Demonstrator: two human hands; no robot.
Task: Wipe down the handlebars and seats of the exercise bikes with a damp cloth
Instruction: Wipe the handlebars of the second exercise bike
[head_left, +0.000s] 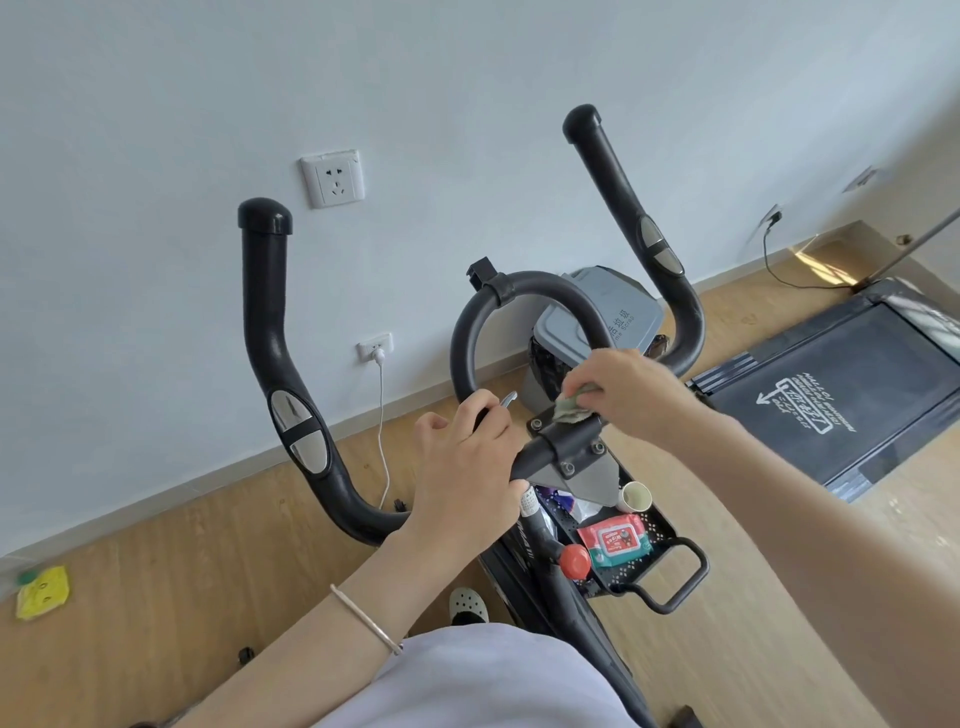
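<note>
Left hand (467, 467) clamped on handlebar (265, 322) centre, right hand (623, 389) pinching cloth (727, 408) just beside the clamp; both horns rise up and away, the right one nearer the cloth hand.

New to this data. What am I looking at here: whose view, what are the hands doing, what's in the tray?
There is one picture, taken by a wide-angle camera worn on a person's head, looking down at their own hands. No robot is involved.

The black padded handlebars of an exercise bike fill the middle, with a looped centre bar. The left hand grips the bar near the stem. The right hand presses a crumpled greenish cloth onto the central clamp.

Below, a black perforated metal tray holds a red and teal pack of wet wipes and a small paper cup lying on its side.

Behind are a grey lidded bin, a treadmill and a wooden floor.
</note>
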